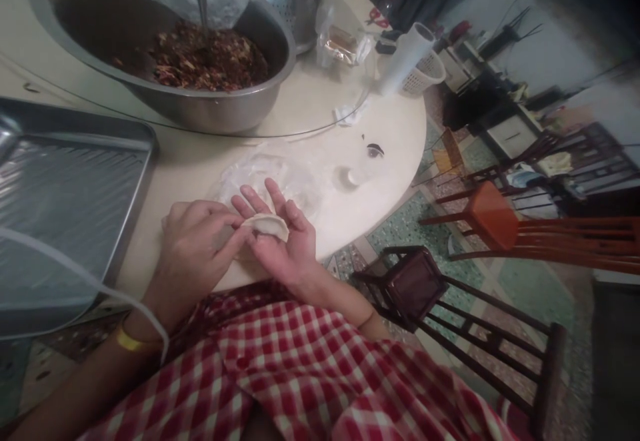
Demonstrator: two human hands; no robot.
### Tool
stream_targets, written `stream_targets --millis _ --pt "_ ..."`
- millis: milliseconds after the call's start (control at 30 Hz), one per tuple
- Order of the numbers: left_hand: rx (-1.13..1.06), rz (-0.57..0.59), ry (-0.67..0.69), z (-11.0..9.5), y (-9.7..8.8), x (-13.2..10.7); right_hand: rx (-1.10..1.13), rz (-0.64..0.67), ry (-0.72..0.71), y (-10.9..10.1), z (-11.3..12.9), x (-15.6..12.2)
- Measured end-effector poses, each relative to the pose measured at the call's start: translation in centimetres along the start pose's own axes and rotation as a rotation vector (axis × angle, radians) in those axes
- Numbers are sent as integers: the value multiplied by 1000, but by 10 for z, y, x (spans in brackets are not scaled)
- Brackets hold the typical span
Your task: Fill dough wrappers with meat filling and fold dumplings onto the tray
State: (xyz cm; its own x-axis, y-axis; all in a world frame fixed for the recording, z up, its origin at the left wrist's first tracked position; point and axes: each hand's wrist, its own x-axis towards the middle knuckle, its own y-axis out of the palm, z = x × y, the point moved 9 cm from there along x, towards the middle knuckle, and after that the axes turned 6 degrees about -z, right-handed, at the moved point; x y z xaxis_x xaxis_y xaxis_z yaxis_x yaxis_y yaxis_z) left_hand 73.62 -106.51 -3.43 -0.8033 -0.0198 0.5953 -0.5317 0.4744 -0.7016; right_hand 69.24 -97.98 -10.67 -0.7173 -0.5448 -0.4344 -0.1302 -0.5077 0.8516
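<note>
A half-moon dumpling (269,226) with pale dough lies across the fingers and palm of my right hand (280,244). That hand is turned palm up, its fingers stretched and spread beneath the dumpling. My left hand (200,238) comes from the left and pinches the dumpling's left end between thumb and forefinger. Under and behind both hands, a clear plastic bag (305,178) rests on the table. Beyond it stands a large metal bowl (215,108) of dark minced filling (205,58), with a spoon (200,1) stuck upright in it.
To the left is a metal tray (60,208), a white cable crossing over it. A metal colander (295,1), a plastic-wrapped packet (343,44), a white roll (407,58) and a white basket (423,74) stand farther back. Wooden chairs (417,284) are right of the round table (330,234).
</note>
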Motion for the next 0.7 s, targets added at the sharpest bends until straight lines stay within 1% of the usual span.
stream_targets --millis 100,267,433,500,567,700 --pt "31 37 -4 3 3 -2 -5 -9 18 0 -1 1" --pt "59 79 1 4 5 -3 10 25 17 4 2 0" --pt "152 -14 192 -17 -5 5 33 48 36 8 2 -5" --pt "157 -5 228 -23 -6 7 13 39 66 8 -3 -6" --pt "142 8 223 -26 -6 9 -6 19 78 8 -5 -7" --pt "83 34 175 -24 -6 8 -18 0 87 8 -7 -9"
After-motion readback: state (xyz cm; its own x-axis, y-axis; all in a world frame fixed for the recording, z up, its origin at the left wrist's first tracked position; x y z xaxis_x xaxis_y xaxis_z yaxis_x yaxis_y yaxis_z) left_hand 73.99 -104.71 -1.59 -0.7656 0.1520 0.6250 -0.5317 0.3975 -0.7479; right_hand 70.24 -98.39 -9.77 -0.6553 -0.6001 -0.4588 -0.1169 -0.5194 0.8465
